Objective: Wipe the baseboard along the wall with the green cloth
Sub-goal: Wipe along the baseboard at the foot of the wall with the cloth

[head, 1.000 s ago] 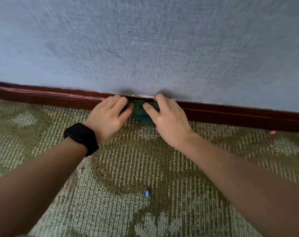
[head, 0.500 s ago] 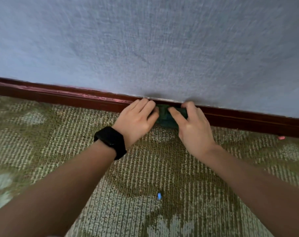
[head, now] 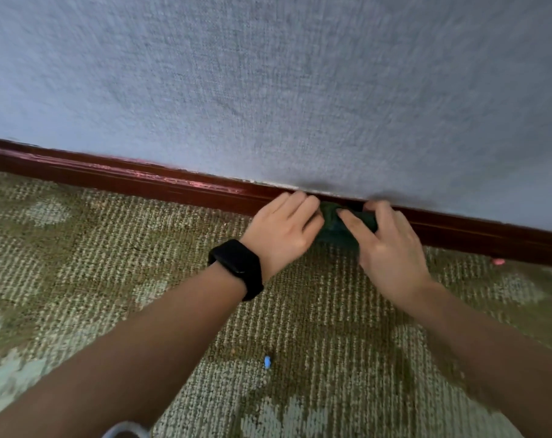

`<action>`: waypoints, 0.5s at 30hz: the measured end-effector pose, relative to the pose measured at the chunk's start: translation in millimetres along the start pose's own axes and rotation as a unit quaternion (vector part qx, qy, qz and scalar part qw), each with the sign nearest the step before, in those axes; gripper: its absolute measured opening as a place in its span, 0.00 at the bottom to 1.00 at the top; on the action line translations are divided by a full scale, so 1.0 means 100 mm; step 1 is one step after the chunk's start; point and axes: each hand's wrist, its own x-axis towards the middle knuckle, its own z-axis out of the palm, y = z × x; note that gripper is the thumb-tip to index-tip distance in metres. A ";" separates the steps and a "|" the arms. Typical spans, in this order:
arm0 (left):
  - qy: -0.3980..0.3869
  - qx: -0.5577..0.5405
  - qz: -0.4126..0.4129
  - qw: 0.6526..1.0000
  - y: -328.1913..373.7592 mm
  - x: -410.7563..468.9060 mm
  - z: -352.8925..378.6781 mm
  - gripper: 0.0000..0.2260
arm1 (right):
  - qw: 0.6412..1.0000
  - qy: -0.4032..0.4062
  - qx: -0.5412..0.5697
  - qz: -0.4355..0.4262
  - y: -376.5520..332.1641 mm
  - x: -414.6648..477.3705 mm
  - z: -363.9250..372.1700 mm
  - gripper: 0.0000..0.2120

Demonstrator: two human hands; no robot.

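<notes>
1. I see the green cloth [head: 331, 227] right of centre, pressed against the baseboard [head: 142, 181].
2. Of the hands, the left hand [head: 282, 230] touches it with straight fingers.
3. The right hand [head: 391, 248] pinches it with its thumb.

A pale blue-grey wall [head: 268, 90] with a fine woven texture fills the far half of the scene, its foot slanting downward from left to right. Soft, even light falls on it. The near half is floor, covered by a looped carpet [head: 110, 263] in olive green and beige, ribbed in rows, with paler leaf-like shapes. A small blue scrap [head: 267, 362] lies on the carpet near the middle, and a pink scrap [head: 498, 261] lies at the wall's foot far right. A blurred pale object [head: 126, 429] shows at the near edge.
</notes>
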 end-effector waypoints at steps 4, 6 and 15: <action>0.026 -0.024 0.015 0.999 0.20 0.17 0.14 0.10 | 1.000 0.008 -0.026 0.006 0.23 -0.13 -0.11 0.28; 0.025 -0.021 0.022 0.999 0.18 0.16 0.15 0.10 | 1.000 0.002 -0.017 0.020 0.20 -0.11 -0.12 0.27; -0.023 0.006 0.040 0.999 -0.28 -0.18 -0.08 0.12 | 1.000 -0.019 -0.006 -0.001 -0.32 0.23 -0.09 0.27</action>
